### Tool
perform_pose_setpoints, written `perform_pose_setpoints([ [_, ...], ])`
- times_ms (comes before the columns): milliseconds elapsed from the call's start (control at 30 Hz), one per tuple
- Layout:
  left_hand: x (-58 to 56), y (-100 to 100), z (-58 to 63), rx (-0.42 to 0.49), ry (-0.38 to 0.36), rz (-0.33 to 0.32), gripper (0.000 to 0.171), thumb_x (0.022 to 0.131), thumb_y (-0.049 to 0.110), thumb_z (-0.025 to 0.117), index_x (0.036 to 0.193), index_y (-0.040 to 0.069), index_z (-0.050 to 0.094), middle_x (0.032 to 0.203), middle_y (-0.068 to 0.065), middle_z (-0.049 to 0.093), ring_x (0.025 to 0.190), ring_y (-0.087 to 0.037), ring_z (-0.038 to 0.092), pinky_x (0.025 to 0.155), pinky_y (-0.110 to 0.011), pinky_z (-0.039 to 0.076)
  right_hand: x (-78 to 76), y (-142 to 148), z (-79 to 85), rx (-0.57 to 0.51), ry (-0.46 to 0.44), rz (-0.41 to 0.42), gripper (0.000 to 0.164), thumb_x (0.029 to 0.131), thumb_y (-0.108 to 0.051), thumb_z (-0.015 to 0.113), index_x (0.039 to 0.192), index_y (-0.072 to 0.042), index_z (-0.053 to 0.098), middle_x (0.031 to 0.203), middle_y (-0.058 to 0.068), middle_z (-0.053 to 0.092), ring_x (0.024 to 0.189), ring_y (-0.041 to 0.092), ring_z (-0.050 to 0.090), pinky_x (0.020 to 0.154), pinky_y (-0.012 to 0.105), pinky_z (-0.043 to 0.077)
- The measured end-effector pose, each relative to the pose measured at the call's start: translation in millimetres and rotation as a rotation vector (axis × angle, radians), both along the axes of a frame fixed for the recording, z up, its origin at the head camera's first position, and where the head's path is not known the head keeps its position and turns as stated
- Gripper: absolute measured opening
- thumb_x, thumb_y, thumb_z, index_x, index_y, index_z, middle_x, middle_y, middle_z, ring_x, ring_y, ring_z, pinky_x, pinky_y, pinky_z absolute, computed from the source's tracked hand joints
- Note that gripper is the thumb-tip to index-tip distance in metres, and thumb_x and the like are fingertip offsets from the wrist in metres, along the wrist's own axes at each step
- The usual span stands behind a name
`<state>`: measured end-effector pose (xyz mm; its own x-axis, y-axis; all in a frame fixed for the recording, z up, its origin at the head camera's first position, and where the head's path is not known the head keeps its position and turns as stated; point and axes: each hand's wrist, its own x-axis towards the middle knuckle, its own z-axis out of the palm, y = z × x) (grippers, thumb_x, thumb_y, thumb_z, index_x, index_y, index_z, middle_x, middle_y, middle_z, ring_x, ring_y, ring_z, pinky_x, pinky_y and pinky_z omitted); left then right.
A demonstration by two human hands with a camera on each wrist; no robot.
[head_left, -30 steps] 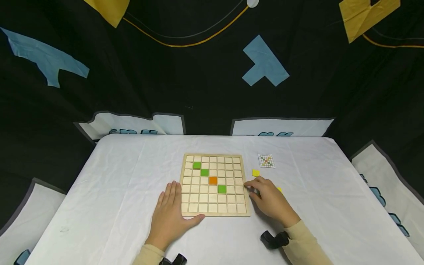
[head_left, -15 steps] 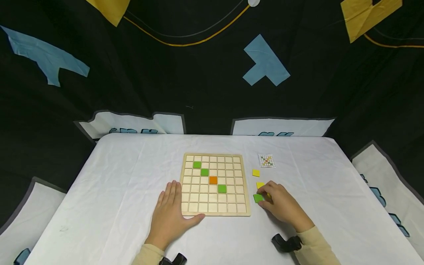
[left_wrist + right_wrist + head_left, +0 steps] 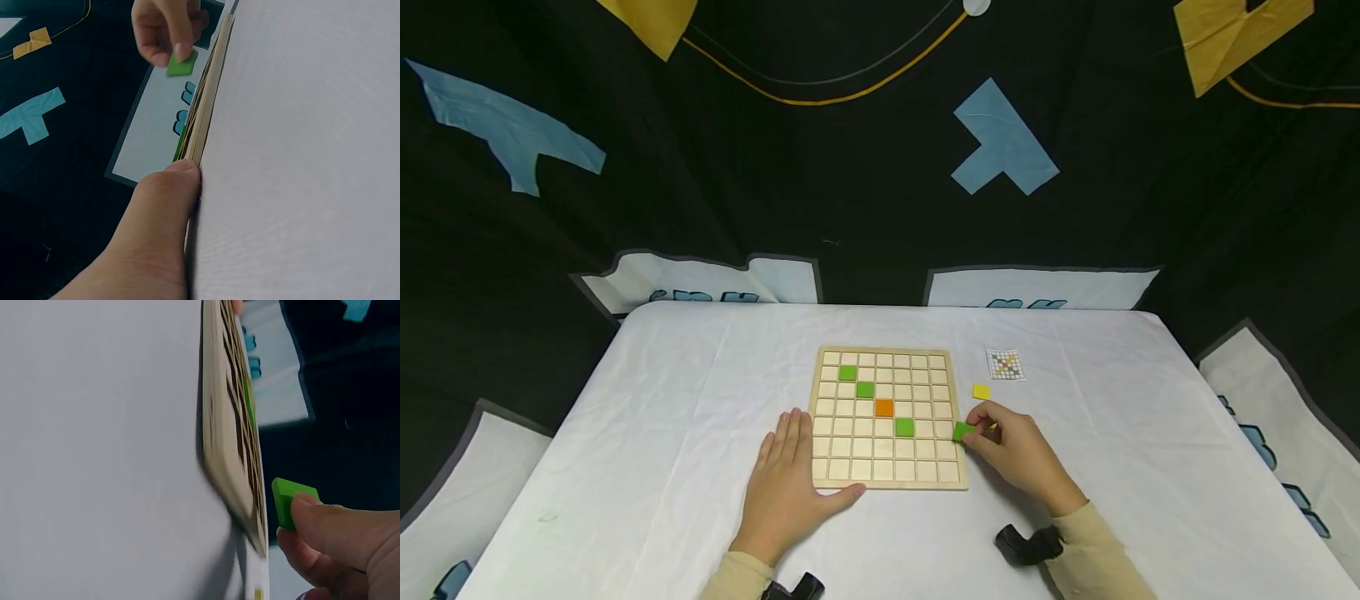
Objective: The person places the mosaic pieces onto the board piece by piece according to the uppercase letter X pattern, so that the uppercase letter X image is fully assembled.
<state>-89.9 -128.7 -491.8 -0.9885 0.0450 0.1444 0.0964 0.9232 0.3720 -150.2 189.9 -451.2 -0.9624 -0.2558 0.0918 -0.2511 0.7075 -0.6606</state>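
Clearly, pinched green tile (image 3: 286, 499), card (image 3: 1005, 365) in head view only

A square wooden grid board (image 3: 883, 470) lies on white cloth (image 3: 625, 458); left hand (image 3: 785, 492) at its left edge; right hand (image 3: 1021, 454), with a green square tile (image 3: 962, 432), at its right; in the board, an orange square tile (image 3: 884, 407) among green ones (image 3: 905, 427); rightward, a yellow square tile (image 3: 981, 392) before a printed card (image 3: 1005, 364).

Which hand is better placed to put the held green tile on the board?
Probably the right: the right hand pinches the green tile near the right edge of the board. The left hand lies along the opposite edge, perhaps steadying the board.
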Motion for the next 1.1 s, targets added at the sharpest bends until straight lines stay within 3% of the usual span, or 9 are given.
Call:
perform_pose_setpoints([
  [233,0.8,0.0,-1.0,-0.003,0.001,0.002,0.13,0.07,0.087,0.058,0.155,-0.005,0.023,0.164,-0.02,0.02,0.154,-0.035,0.017,0.125,-0.051,0.018,0.4,-28.9,-3.2,-0.016,-0.04,0.07,0.016,0.087,-0.02,0.077,0.096,-0.022,0.064,0.079,-0.011,0.059,0.058,0.005,0.048,0.053,0.02,0.042],
  [433,0.3,0.2,-1.6,-0.003,0.003,0.001,0.13,0.07,0.086,0.059,0.155,-0.005,0.023,0.164,-0.02,0.02,0.154,-0.035,0.017,0.125,-0.051,0.018,1.9,-41.7,-6.3,0.051,0.001,0.086,0.016,0.086,-0.023,0.079,0.094,-0.023,0.065,0.077,-0.014,0.055,0.064,0.005,0.047,0.057,0.019,0.042],
  [667,-0.2,0.0,-1.3,-0.01,0.014,0.001,0.13,0.07,0.086,0.059,0.154,-0.006,0.024,0.164,-0.021,0.021,0.154,-0.036,0.018,0.124,-0.051,0.019,4.5,-44.0,-8.6,0.092,0.025,0.079,0.013,0.086,-0.026,0.079,0.092,-0.024,0.068,0.088,-0.015,0.058,0.078,0.004,0.053,0.071,0.021,0.048],
  [1100,-0.6,-0.6,-1.8,-0.014,0.014,-0.001,0.131,0.07,0.088,0.058,0.154,-0.006,0.023,0.164,-0.021,0.021,0.154,-0.036,0.018,0.124,-0.051,0.019,8.1,-39.4,-9.4,0.131,0.026,0.12,0.01,0.088,-0.027,0.075,0.094,-0.023,0.069,0.086,-0.018,0.056,0.075,0.003,0.049,0.067,0.019,0.046],
])
